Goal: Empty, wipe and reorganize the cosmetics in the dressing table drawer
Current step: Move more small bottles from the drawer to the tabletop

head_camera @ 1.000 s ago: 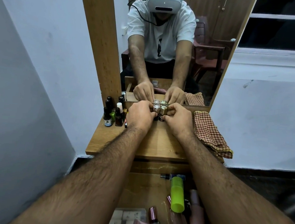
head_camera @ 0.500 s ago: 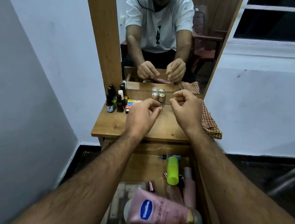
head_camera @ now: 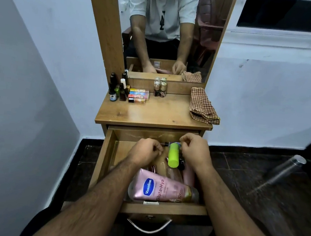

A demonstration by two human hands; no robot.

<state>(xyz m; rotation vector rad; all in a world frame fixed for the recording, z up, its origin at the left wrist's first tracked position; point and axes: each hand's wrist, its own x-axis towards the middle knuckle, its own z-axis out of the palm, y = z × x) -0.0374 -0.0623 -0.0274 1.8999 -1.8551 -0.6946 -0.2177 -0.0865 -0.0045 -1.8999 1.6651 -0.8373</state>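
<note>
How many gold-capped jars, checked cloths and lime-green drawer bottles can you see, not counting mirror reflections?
Gold-capped jars: 2
Checked cloth: 1
Lime-green bottle in the drawer: 1
Total: 4

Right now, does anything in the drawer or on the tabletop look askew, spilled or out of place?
Nothing is spilled. The pink Vaseline tube lies slanted across the front of the drawer, over other items. The checked cloth is rumpled, its corner hanging past the tabletop edge.
</note>
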